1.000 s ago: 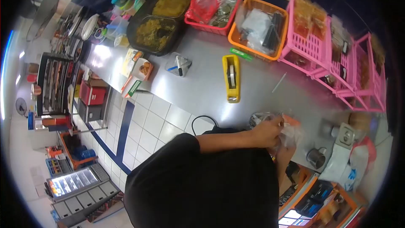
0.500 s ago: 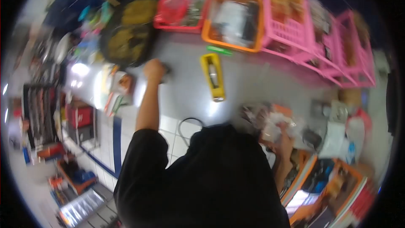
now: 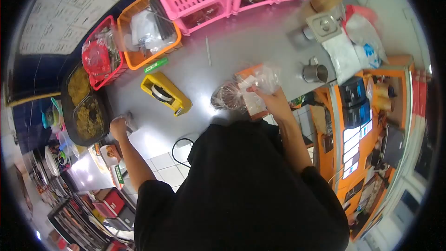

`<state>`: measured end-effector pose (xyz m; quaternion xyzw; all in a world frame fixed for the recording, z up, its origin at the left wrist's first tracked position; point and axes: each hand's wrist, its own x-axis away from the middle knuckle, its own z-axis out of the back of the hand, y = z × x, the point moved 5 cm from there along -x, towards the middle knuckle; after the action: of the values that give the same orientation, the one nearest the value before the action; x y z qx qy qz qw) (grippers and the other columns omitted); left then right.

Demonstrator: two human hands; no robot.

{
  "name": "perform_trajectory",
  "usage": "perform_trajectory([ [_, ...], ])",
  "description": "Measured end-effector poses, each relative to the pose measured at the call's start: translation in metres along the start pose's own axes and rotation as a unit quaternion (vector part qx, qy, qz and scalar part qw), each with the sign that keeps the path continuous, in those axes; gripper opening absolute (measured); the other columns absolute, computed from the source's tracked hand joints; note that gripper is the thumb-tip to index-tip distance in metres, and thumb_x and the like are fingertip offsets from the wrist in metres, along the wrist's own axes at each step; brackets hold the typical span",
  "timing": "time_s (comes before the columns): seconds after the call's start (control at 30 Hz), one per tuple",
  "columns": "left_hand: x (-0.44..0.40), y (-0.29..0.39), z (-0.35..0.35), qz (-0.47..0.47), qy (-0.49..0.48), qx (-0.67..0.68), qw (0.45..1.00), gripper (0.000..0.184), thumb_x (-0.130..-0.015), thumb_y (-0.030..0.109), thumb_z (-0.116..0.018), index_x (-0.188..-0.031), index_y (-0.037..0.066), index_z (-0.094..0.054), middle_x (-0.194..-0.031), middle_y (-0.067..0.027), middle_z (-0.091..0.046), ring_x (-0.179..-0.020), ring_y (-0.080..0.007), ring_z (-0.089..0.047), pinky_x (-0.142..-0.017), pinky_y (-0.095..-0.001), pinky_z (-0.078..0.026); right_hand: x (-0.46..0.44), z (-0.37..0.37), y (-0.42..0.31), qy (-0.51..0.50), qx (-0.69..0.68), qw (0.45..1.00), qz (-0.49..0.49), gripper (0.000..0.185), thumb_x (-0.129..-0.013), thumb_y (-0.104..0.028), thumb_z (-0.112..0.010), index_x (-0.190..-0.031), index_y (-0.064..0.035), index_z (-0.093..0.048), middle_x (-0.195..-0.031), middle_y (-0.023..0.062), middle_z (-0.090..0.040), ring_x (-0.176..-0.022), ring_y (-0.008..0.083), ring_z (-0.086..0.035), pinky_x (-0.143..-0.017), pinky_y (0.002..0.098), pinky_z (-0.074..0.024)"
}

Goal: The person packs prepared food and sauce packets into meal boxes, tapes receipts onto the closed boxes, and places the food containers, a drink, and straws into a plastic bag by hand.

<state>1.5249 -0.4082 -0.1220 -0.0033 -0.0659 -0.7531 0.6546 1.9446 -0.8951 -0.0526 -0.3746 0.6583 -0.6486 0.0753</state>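
Note:
My right hand (image 3: 272,102) is closed on the gathered top of a clear plastic bag (image 3: 228,96) with something brown inside, low on the steel counter. Beneath and beside this hand lies a flat orange packet (image 3: 254,104), with loose clear plastic (image 3: 268,76) bunched over it. My left hand (image 3: 119,127) is curled at the counter's left part, its fingers around a small greyish thing (image 3: 130,122) that I cannot make out. Between the hands sits a yellow tape dispenser (image 3: 179,98) holding a roll of tape. A black tray (image 3: 107,111) with yellowish food stands just beyond my left hand.
Along the back stand a red basket (image 3: 121,67), an orange basket (image 3: 178,42) and pink racks (image 3: 195,21). A green box (image 3: 156,65) and a thin white stick (image 3: 208,51) lie before them. To the right are a metal cup (image 3: 315,72) and an orange shelf (image 3: 337,125).
My view has turned right, so the counter's things appear farther left. My right hand still holds the bag, now more clearly in sight. My left hand remains near the black tray.

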Motion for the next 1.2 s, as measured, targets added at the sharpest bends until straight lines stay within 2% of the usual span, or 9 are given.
perform_trajectory([
  [0.17, 0.004, -0.021, 0.001, 0.091, 0.141, 0.077, 0.983, 0.043, -0.077, 0.041, -0.064, -0.093, 0.003, -0.075, -0.094, -0.0219, -0.073, -0.091, -0.0417, -0.07, -0.085, -0.0481, -0.053, -0.004, 0.005, -0.02, -0.052, 0.042, 0.996, -0.067, 0.036, -0.092, -0.021, -0.072, -0.121, -0.0019, -0.063, -0.102, 0.0073, -0.073, -0.094, 0.0154, -0.068, -0.079, 0.0303, -0.0543],
  [0.23, 0.016, -0.023, 0.008, 0.061, 0.162, 0.136, 0.976, 0.044, -0.081, 0.039, -0.065, -0.096, -0.001, -0.073, -0.098, -0.0218, -0.073, -0.09, -0.0401, -0.07, -0.085, -0.048, -0.053, -0.005, 0.003, -0.019, -0.057, 0.015, 0.985, -0.16, 0.029, -0.088, -0.016, -0.071, -0.111, 0.001, -0.07, -0.097, 0.0075, -0.073, -0.084, 0.0164, -0.069, -0.073, 0.0297, -0.0536],
  [0.3, 0.025, -0.029, 0.017, 0.059, 0.3, 0.167, 0.937, 0.043, -0.086, 0.035, -0.065, -0.103, -0.004, -0.069, -0.098, -0.0211, -0.072, -0.086, -0.0371, -0.07, -0.081, -0.045, -0.055, -0.008, 0.005, -0.01, -0.039, 0.006, 0.988, -0.151, 0.029, -0.087, -0.017, -0.07, -0.11, 0.0016, -0.07, -0.096, 0.0075, -0.073, -0.082, 0.0167, -0.07, -0.072, 0.0288, -0.0535],
  [0.43, 0.09, 0.052, 0.087, 0.034, 0.352, 0.26, 0.898, 0.033, -0.091, 0.024, -0.065, -0.109, -0.004, -0.066, -0.099, -0.0185, -0.071, -0.084, -0.0311, -0.07, -0.076, -0.0397, -0.056, -0.014, 0.004, -0.015, -0.078, -0.024, 0.987, -0.138, 0.023, -0.089, -0.023, -0.069, -0.103, -0.0046, -0.069, -0.099, 0.0062, -0.071, -0.093, 0.0179, -0.066, -0.08, 0.0318, -0.0525],
  [0.5, 0.115, 0.101, 0.105, -0.11, 0.315, 0.476, 0.814, 0.019, -0.093, 0.01, -0.062, -0.108, -0.001, -0.065, -0.098, -0.0144, -0.07, -0.082, -0.0236, -0.069, -0.073, -0.0338, -0.056, -0.018, 0.004, -0.023, -0.092, -0.004, 0.986, -0.137, 0.026, -0.089, -0.025, -0.07, -0.106, -0.0043, -0.069, -0.098, 0.0063, -0.07, -0.092, 0.0185, -0.066, -0.08, 0.0327, -0.0526],
  [0.6, 0.177, 0.197, 0.104, -0.14, 0.084, 0.601, 0.782, 0.01, -0.092, 0.003, -0.061, -0.102, 0.0, -0.064, -0.098, -0.012, -0.07, -0.08, -0.0172, -0.067, -0.069, -0.0285, -0.053, -0.023, 0.003, -0.029, -0.131, 0.059, 0.97, -0.197, 0.034, -0.089, -0.028, -0.071, -0.113, -0.004, -0.068, -0.098, 0.0061, -0.069, -0.09, 0.0187, -0.065, -0.079, 0.0341, -0.0524],
  [0.77, 0.281, 0.31, 0.059, -0.203, -0.197, 0.65, 0.705, 0.01, -0.095, 0.005, -0.064, -0.103, 0.001, -0.061, -0.1, -0.0131, -0.071, -0.079, -0.0158, -0.067, -0.074, -0.0281, -0.055, -0.033, 0.006, -0.017, -0.155, 0.071, 0.975, -0.143, 0.042, -0.089, -0.029, -0.071, -0.124, -0.0079, -0.066, -0.107, 0.0066, -0.07, -0.09, 0.0159, -0.063, -0.081, 0.034, -0.0507],
  [1.13, 0.325, 0.337, 0.01, -0.174, -0.21, 0.661, 0.699, 0.012, -0.094, 0.005, -0.068, -0.101, -0.001, -0.061, -0.087, -0.0082, -0.07, -0.072, -0.0106, -0.065, -0.067, -0.0247, -0.053, -0.035, 0.005, -0.007, -0.159, 0.087, 0.975, -0.129, 0.048, -0.089, -0.026, -0.07, -0.134, -0.0105, -0.062, -0.115, 0.0056, -0.068, -0.093, 0.0143, -0.062, -0.083, 0.0346, -0.0495],
  [1.2, 0.328, 0.338, 0.005, -0.205, -0.21, 0.603, 0.742, 0.015, -0.093, 0.007, -0.071, -0.102, -0.001, -0.062, -0.085, -0.0081, -0.07, -0.072, -0.0106, -0.064, -0.066, -0.0256, -0.053, -0.041, 0.007, -0.008, -0.189, 0.121, 0.967, -0.122, 0.056, -0.088, -0.024, -0.073, -0.139, -0.0109, -0.056, -0.118, 0.0063, -0.067, -0.097, 0.0151, -0.063, -0.084, 0.0359, -0.0507],
])
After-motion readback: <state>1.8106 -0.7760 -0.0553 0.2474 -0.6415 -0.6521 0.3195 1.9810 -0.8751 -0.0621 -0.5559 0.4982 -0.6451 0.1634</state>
